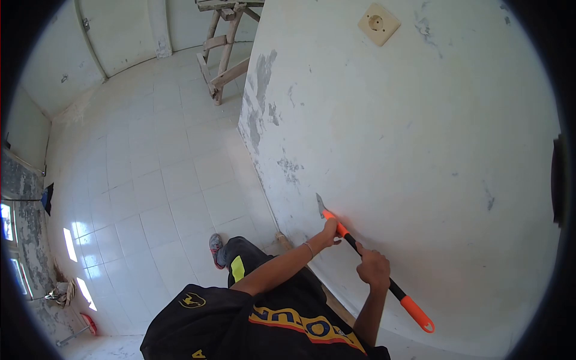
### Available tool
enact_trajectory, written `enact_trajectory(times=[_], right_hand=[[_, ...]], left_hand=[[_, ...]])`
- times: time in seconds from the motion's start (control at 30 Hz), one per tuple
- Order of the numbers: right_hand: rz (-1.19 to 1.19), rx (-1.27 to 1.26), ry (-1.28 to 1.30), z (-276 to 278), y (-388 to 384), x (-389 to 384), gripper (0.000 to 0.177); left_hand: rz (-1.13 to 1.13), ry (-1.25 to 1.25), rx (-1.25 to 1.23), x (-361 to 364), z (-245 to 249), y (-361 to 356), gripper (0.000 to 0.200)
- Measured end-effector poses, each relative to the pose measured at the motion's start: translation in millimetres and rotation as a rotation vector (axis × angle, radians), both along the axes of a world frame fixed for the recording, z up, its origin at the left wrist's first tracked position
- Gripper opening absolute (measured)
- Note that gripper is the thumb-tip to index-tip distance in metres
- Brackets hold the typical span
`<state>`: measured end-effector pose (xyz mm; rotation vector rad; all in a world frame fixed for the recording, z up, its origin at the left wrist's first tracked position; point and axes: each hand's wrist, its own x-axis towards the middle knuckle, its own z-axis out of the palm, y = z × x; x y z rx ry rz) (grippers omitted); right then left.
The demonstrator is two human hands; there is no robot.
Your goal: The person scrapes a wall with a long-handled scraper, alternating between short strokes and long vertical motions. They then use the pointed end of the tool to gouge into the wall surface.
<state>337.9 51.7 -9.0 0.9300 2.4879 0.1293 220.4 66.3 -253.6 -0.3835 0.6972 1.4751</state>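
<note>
A long-handled scraper (414, 309) with an orange and black handle slants across the lower part of the wall (432, 156). Its thin metal blade (320, 204) lies at or very near the wall surface; contact is hard to make out. My left hand (329, 233) is closed round the orange part just behind the blade. Farther back, my right hand (374, 268) grips the black middle of the handle. The orange end with a hanging hole sticks out below my right hand. Grey patches (291, 170) of worn paint mark the wall left of the blade.
White floor tiles (144, 186) stretch to the left. A wooden trestle (225, 57) stands past the wall's corner. A wall socket (379, 23) sits high up. Near the left wall are a broom-like bundle (62, 292) and a red object (89, 324). My shoe (216, 246) is beside the wall's base.
</note>
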Motion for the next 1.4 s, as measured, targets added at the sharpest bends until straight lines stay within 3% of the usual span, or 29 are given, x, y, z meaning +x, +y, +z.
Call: enact_trajectory(times=[0.07,0.17,0.23,0.3,0.43,0.53,0.6,0.67,0.7,0.77,0.9,1.03,1.17,1.33,1.4], right_hand=[[-0.055,-0.102,-0.051,-38,5,-10,0.064],[-0.040,-0.108,-0.075,-13,2,-1,0.066],[-0.028,-0.131,-0.055,20,0,7,0.065],[-0.064,-0.081,-0.084,42,-6,4,0.065],[-0.085,-0.102,-0.028,-22,1,-17,0.067],[-0.087,-0.132,-0.035,-53,-9,-25,0.068],[-0.110,-0.129,-0.051,-34,-12,-16,0.068],[-0.160,-0.140,-0.053,1,-21,-6,0.069],[-0.172,-0.148,-0.057,0,-23,-8,0.069],[-0.196,-0.064,-0.046,-3,-24,-9,0.069],[-0.232,-0.085,-0.043,-64,-17,-19,0.067],[-0.209,-0.179,0.025,-41,-11,2,0.067],[-0.205,-0.126,-0.015,-14,-24,0,0.066],[-0.139,-0.140,0.018,-70,-37,-3,0.060],[-0.112,-0.115,-0.010,-60,-37,5,0.058]], left_hand=[[-0.013,0.028,-0.069,-6,-18,6,0.013],[-0.034,-0.042,-0.197,-12,-14,5,0.012],[-0.105,-0.054,-0.006,4,23,-1,0.014],[-0.094,-0.072,0.017,7,30,-3,0.013],[-0.140,-0.049,-0.107,-19,-19,11,0.008],[-0.128,0.040,-0.271,-39,-28,10,0.023],[-0.193,-0.045,-0.278,-31,-26,7,0.007],[-0.207,-0.035,-0.157,-16,-16,3,0.007],[-0.218,-0.016,-0.033,-9,-8,-1,0.008],[-0.176,0.010,-0.071,-10,-11,0,0.010],[-0.209,0.049,-0.141,-29,-34,0,0.012],[-0.198,0.020,-0.202,-22,-31,5,0.013],[-0.097,-0.010,-0.088,-1,-31,6,0.009],[-0.022,0.059,-0.213,-25,-65,-7,0.012],[-0.045,0.065,-0.250,-35,-71,1,0.014]])
